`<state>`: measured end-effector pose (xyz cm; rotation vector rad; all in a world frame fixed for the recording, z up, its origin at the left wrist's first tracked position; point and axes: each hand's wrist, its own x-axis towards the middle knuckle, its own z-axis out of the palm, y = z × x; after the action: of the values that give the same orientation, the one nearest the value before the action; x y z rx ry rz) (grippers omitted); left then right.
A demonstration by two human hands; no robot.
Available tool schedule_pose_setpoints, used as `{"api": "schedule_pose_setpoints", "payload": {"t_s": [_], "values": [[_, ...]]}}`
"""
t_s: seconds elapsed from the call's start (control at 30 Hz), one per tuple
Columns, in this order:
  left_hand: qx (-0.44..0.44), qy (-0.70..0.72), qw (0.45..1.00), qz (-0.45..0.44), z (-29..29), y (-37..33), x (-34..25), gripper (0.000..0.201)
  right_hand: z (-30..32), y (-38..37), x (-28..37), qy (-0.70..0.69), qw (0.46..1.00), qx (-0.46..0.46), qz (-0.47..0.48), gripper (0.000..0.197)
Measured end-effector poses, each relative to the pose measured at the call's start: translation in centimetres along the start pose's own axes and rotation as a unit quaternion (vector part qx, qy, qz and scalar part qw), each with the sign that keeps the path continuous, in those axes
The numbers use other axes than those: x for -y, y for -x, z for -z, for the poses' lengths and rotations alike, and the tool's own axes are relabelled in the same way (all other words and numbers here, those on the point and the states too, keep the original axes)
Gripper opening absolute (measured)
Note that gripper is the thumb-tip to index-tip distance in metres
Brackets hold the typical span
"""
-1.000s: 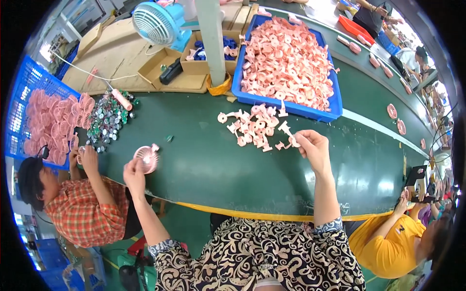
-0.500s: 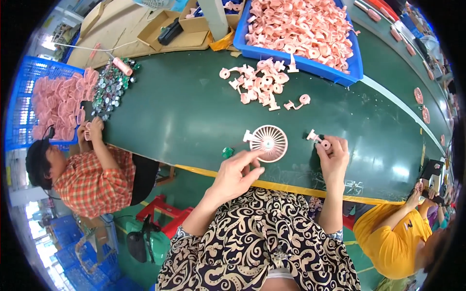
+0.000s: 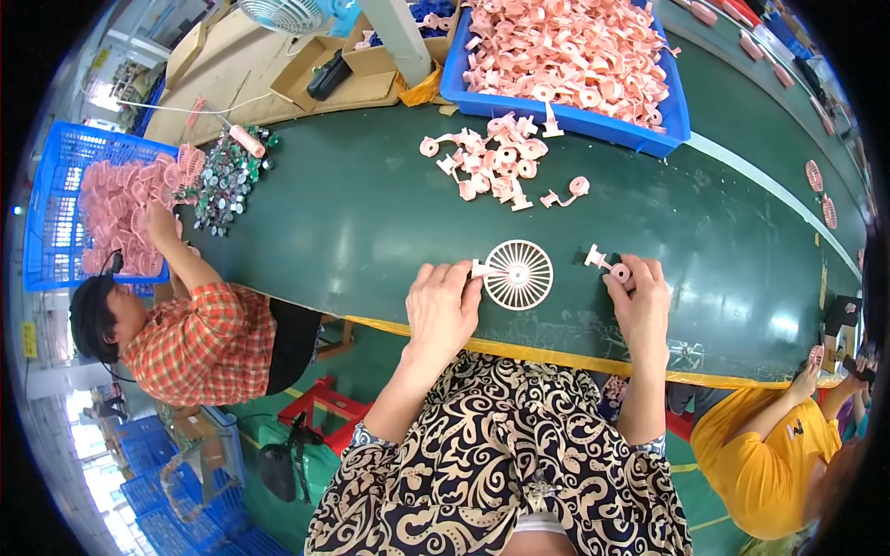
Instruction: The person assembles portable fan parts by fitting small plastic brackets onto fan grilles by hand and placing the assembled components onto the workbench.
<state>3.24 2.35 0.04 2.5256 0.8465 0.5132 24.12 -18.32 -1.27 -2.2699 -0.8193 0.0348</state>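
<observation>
On the green table in front of me lies a round pink fan grille (image 3: 518, 275) with radial spokes and a short stem on its left side. My left hand (image 3: 439, 304) is closed at that stem, its fingertips and thumb around the stem's end. My right hand (image 3: 642, 301) pinches a small pink plastic bracket (image 3: 619, 272), whose ring sits at the fingertips and whose T-shaped end points left, apart from the grille. Farther back lies a loose pile of similar pink brackets (image 3: 501, 159), with a single bracket (image 3: 567, 192) to its right.
A blue bin (image 3: 681, 130) heaped with pink brackets stands at the back. On the left are a pile of small green-and-silver parts (image 3: 222, 181), a pink-handled tool (image 3: 247, 140) and a blue basket (image 3: 46, 199) of grilles. Co-workers in checked (image 3: 199, 343) and yellow (image 3: 760, 454) shirts sit either side.
My left hand has moved from the grille's lower edge to its stem, and the green part beside it is now hidden. My right hand keeps the bracket. The checked-shirt co-worker has reached into the basket.
</observation>
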Motion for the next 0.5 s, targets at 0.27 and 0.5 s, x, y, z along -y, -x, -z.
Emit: {"api": "schedule_pose_setpoints", "payload": {"t_s": [0.27, 0.5], "values": [[0.042, 0.093, 0.995, -0.007, 0.0, -0.2, -0.4, 0.009, -1.8, 0.6, 5.6, -0.122, 0.984, 0.070, 0.105, 0.029], [0.058, 0.170, 0.983, 0.034, -0.7, 0.4, 0.3, 0.009, -4.2, 1.0, 6.5, -0.038, 0.972, 0.101, 0.209, 0.026]]}}
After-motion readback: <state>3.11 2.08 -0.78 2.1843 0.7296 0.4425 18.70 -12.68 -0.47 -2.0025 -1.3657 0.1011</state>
